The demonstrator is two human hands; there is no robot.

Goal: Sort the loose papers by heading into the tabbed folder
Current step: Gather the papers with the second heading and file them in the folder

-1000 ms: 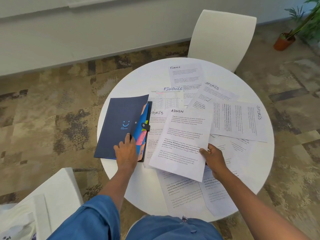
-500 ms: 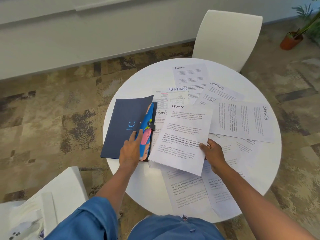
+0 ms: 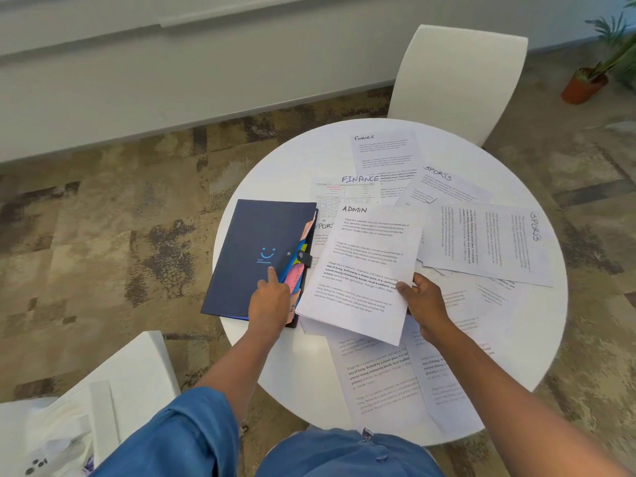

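left hand (image 3: 270, 301): fingers tucked under navy folder (image 3: 256, 256) cover edge, grip unclear | right hand (image 3: 421, 301): pinches ADMIN sheet (image 3: 364, 270) | folder tabs (image 3: 296, 271) mostly hidden | desk (image 3: 292, 163) papers overlapped

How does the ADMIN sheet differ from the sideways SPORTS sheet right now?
The ADMIN sheet is pinched by the right hand with its heading at the far edge; the SPORTS sheet lies untouched on the table, turned sideways, its heading at the right. Both are white printed pages with handwritten headings.
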